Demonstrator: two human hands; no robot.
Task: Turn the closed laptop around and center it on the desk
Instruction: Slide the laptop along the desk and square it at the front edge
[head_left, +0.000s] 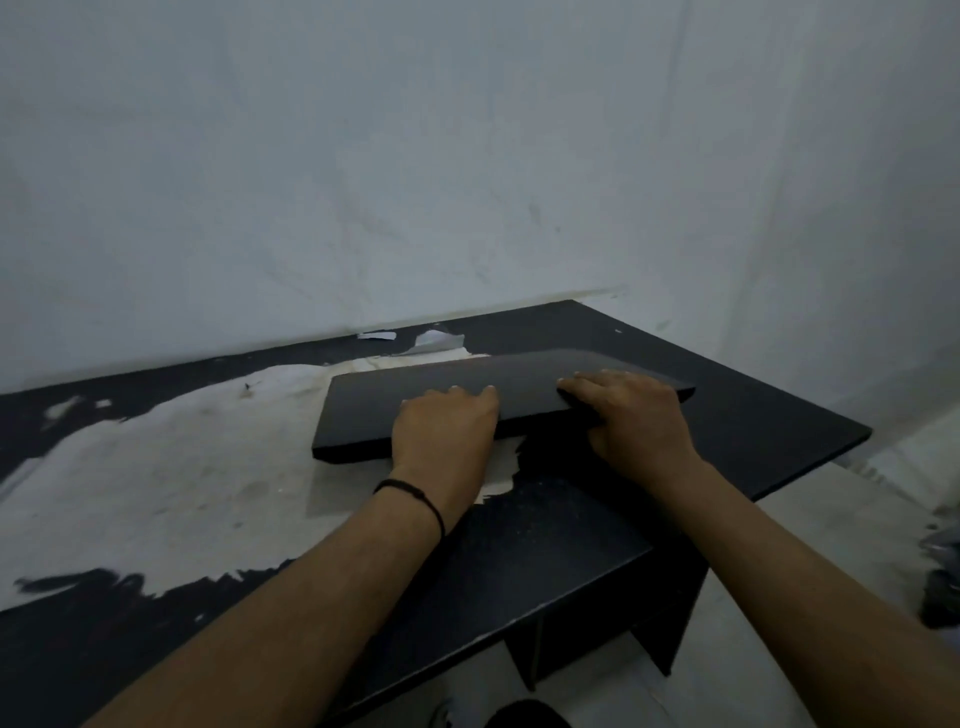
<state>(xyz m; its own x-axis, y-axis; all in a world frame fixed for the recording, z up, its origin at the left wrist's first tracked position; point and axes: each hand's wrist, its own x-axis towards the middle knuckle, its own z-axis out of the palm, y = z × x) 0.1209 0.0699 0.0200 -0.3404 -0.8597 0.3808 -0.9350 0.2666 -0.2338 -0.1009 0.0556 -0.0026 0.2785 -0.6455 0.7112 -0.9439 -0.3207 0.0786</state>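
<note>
A closed black laptop (441, 400) is seen on a dark desk (753, 415), toward the far right part of the top, lying partly over a large pale worn patch (171, 467) where the surface has peeled. The laptop is skewed relative to the desk edges, its long side running left-near to right-far, and the near edge appears slightly raised, though lift cannot be confirmed. The left hand (444, 434) is placed on the near long edge around the middle, fingers (470, 395) curled over the lid, thumb hidden; the edge is gripped. The right hand (631, 418) is clamped on the same edge closer to the right corner, fingers on top and the thumb tucked beneath. A thin black wristband (415, 499) is worn on the left wrist. Small torn scraps (431, 340) are seen by the wall (467, 156) behind the laptop. Pale floor (831, 519) is visible at right.
</note>
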